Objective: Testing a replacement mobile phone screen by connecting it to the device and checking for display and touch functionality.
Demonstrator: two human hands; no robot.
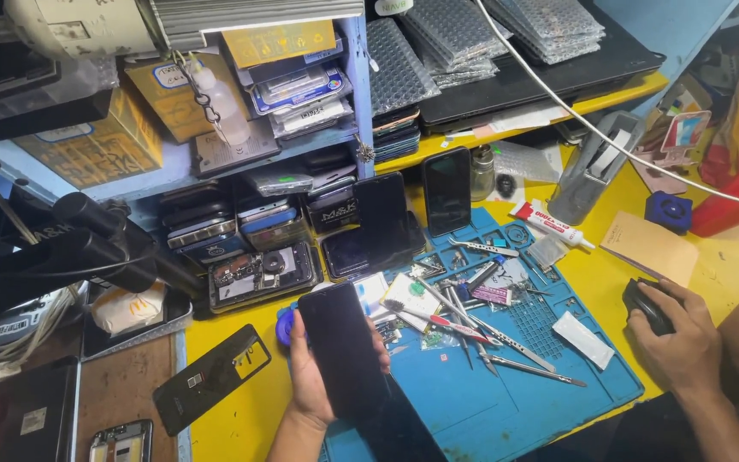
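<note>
Smartphone, a black slab with its dark screen facing up, sits upright in our left hand, above the near left corner of the blue work mat that covers the middle of the yellow desk. We grip it from below and behind, the fingers wrapped round both long edges, so the hold is closed on the phone. The front glass appears seated and the body closed; we judge that the unit is in one piece, though we cannot tell whether it powers on, since the screen is dark. Our right hand rests closed over a small black object at the right edge of the desk, just off the mat; its kind is not clear from this view. Tweezers and screwdrivers lie scattered near the far side of the mat, untouched. A black back cover lies apart on the desk near its left edge, and an opened phone with exposed internals rests toward the far left. A white glue tube lies at the far edge of the mat.
</note>
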